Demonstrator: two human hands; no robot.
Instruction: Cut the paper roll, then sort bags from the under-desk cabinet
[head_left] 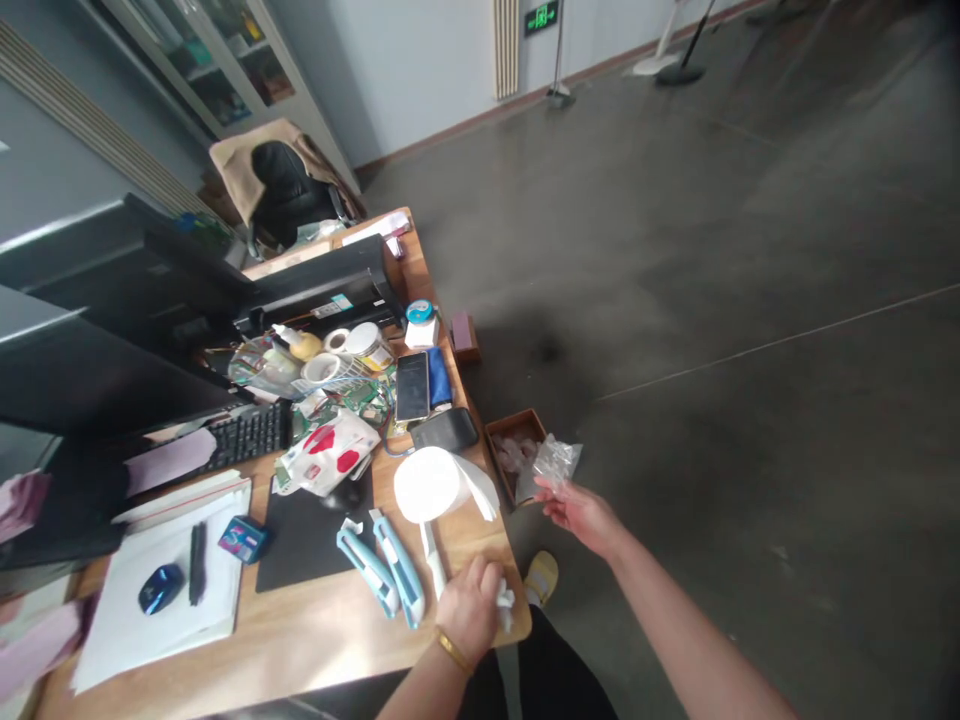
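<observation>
Pinching crumpled clear plastic between fingertips of the right hand, at the rim of the open brown box beside the desk. Resting the left hand with bent fingers at the desk's near corner, just beside white crumpled tissue and near the paper roll; cannot tell whether closed on anything.

- Bright white on the paper roll at seven o'clock!
- Further out at seven, two pale blue cutters, a matching pair.
- Eight o'clock: a white packet splashed with bold red patches.
- Between four and five, a clear, whitish plastic bag glints.
- Gold gleams on the bracelet at six.
- Three o'clock, dark grey floor, one pale line across it.
- Glowing green sign just past twelve!
</observation>
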